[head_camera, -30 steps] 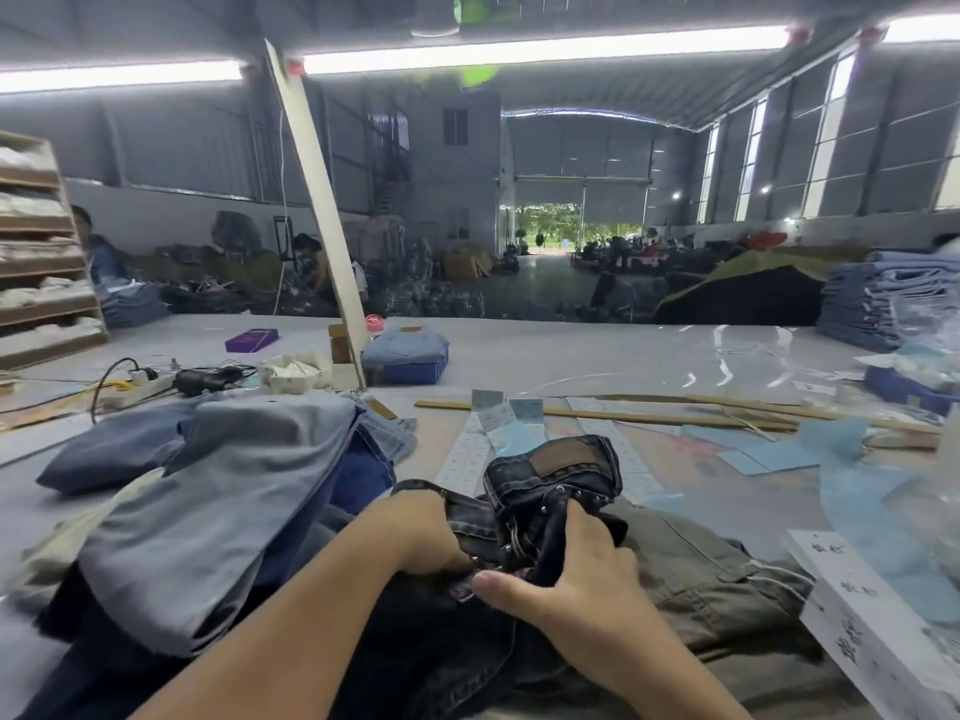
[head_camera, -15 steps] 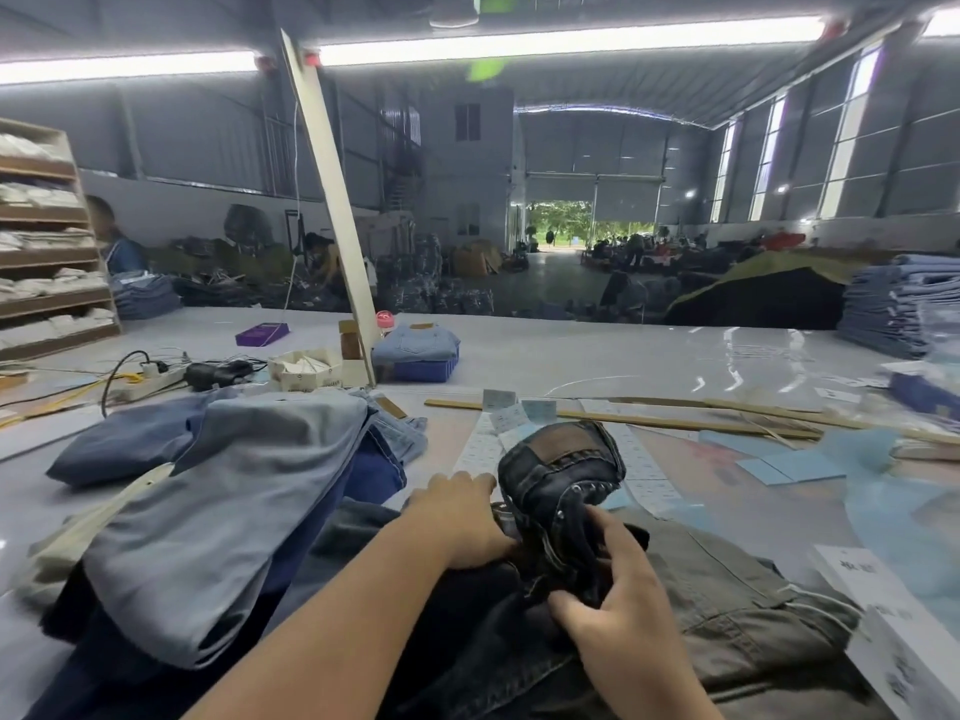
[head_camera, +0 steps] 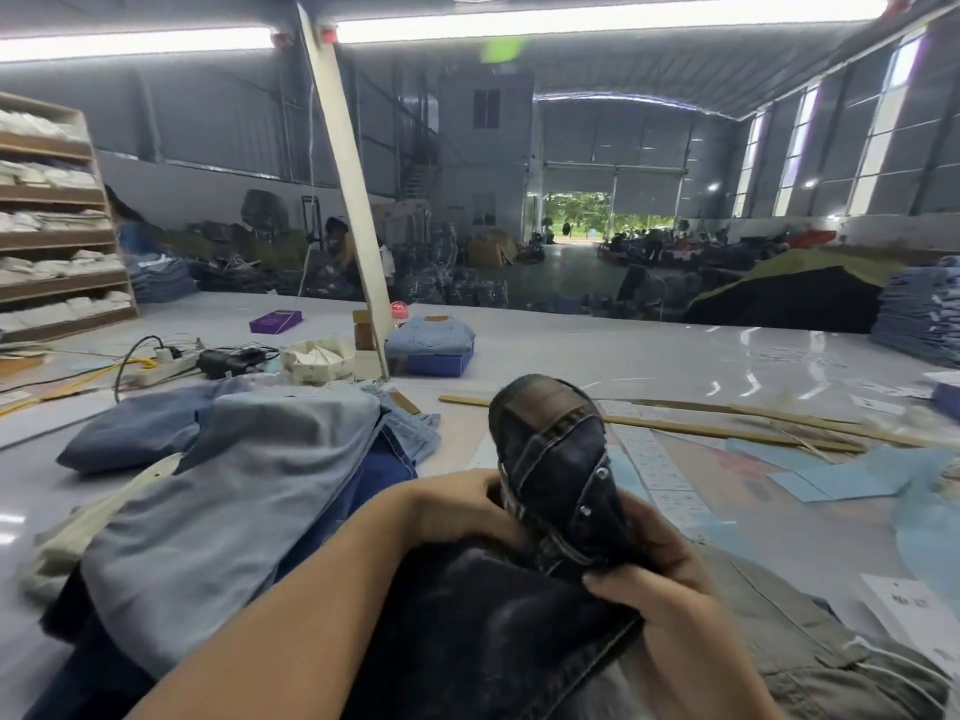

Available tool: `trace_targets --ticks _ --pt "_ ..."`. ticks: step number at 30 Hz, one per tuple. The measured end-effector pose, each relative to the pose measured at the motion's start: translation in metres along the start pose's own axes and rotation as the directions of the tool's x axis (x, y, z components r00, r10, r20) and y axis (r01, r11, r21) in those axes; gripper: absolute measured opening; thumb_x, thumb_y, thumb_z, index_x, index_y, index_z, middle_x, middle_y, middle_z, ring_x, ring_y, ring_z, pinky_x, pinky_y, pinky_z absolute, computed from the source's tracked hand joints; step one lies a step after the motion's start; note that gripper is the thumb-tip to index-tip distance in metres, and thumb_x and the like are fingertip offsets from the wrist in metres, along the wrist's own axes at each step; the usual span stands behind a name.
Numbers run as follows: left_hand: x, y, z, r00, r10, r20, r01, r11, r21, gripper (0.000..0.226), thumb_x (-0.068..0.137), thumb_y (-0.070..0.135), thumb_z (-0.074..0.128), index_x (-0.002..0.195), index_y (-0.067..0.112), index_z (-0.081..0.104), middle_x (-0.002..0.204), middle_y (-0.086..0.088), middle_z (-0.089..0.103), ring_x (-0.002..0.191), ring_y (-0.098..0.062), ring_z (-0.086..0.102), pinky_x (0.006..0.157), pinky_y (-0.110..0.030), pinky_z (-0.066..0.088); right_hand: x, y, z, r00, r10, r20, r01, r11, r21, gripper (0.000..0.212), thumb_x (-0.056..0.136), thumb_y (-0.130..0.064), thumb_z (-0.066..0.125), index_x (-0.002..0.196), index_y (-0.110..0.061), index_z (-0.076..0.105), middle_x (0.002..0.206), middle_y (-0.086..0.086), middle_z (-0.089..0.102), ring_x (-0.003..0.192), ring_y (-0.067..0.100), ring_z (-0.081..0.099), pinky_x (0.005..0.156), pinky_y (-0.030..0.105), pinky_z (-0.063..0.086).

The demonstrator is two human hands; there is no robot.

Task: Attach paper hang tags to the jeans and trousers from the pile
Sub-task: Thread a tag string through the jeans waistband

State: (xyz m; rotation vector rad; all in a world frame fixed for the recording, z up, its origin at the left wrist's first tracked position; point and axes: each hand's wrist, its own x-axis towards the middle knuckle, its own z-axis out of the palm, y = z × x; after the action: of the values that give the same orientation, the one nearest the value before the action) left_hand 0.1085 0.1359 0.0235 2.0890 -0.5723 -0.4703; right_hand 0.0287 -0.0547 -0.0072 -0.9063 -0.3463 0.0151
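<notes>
Head view: dark jeans (head_camera: 556,475) sat centre to lower centre of frame, waistband end bunched up into a hump with a brown patch on top. Left hand (head_camera: 462,506) gripped the waistband from the left side, fingers curled into the cloth. Right hand (head_camera: 660,579) pinched the denim below the rivets. Likely heavy, soft, floppy, not slippery; thick seams and waistband look like the best hold. No tag seen on it yet. Pile of jeans (head_camera: 234,491) crowded the left of frame. White hang tags (head_camera: 914,610) lay at right edge. Open bench (head_camera: 649,356) beyond, upper centre, wooden sticks (head_camera: 727,423) crossing it.
</notes>
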Motion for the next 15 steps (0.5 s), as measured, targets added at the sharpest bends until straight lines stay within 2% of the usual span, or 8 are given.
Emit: trace_targets --ticks 2,6,9,11,13,15 --pt "-0.013 -0.002 -0.010 0.995 -0.005 -0.104 -0.004 0.996 -0.091 0.034 0.056 0.033 0.078 0.090 0.034 0.077 0.097 0.001 0.076 0.096 -0.022 0.071 0.092 -0.040 0.054 0.013 0.003 0.007 0.998 0.058 -0.029 -0.057 0.998 0.030 0.065 0.047 0.016 0.055 0.107 -0.003 0.070 0.105 0.028 0.068 0.091 0.040 0.065 0.074 0.042 0.056" --pt "-0.048 0.008 -0.035 0.947 -0.026 -0.319 -0.022 0.989 -0.146 0.024 0.056 0.034 0.073 0.078 0.027 0.077 0.084 0.000 0.075 0.082 -0.017 0.072 0.079 -0.033 0.055 0.040 0.014 0.042 0.994 0.034 -0.103 -0.040 0.998 -0.054 0.057 0.054 0.010 0.059 0.108 -0.007 0.066 0.098 0.022 0.070 0.079 0.031 0.066 0.063 0.034 0.054" --pt "-0.076 0.029 -0.057 0.840 -0.042 -0.541 -0.041 0.989 -0.140 0.027 0.056 0.032 0.070 0.080 0.022 0.076 0.081 -0.002 0.076 0.078 -0.017 0.073 0.078 -0.037 0.056 0.057 0.020 0.076 0.991 0.016 -0.130 -0.025 0.998 -0.063 0.043 0.073 0.009 0.061 0.114 -0.006 0.062 0.099 0.021 0.071 0.078 0.029 0.067 0.064 0.034 0.053" --pt "-0.094 0.042 -0.072 0.776 -0.060 -0.628 -0.026 0.992 -0.126 0.034 0.053 0.038 0.070 0.083 0.022 0.076 0.080 -0.002 0.076 0.077 -0.018 0.074 0.077 -0.037 0.056 0.067 0.019 0.097 0.997 0.034 -0.075 -0.039 0.997 -0.069 0.036 0.078 0.003 0.062 0.114 -0.003 0.062 0.094 0.021 0.072 0.073 0.030 0.069 0.058 0.033 0.054" --pt "-0.113 0.048 -0.087 0.809 -0.130 -0.573 0.008 0.978 -0.210 0.039 0.052 0.042 0.072 0.085 0.022 0.077 0.085 -0.006 0.076 0.079 -0.023 0.074 0.077 -0.037 0.057 0.075 0.013 0.118 0.999 0.044 0.022 -0.042 0.996 -0.077 0.032 0.078 0.005 0.057 0.110 0.001 0.064 0.081 0.019 0.070 0.064 0.029 0.067 0.051 0.030 0.053" --pt "-0.129 0.046 -0.094 0.879 -0.230 -0.419 0.087 0.939 -0.334 0.036 0.055 0.042 0.075 0.084 0.023 0.079 0.089 -0.008 0.076 0.078 -0.022 0.073 0.072 -0.031 0.058 0.081 0.007 0.134 0.993 0.059 0.106 -0.049 0.994 -0.095 0.035 0.077 0.008 0.051 0.108 0.003 0.065 0.077 0.019 0.067 0.061 0.028 0.064 0.050 0.028 0.052"
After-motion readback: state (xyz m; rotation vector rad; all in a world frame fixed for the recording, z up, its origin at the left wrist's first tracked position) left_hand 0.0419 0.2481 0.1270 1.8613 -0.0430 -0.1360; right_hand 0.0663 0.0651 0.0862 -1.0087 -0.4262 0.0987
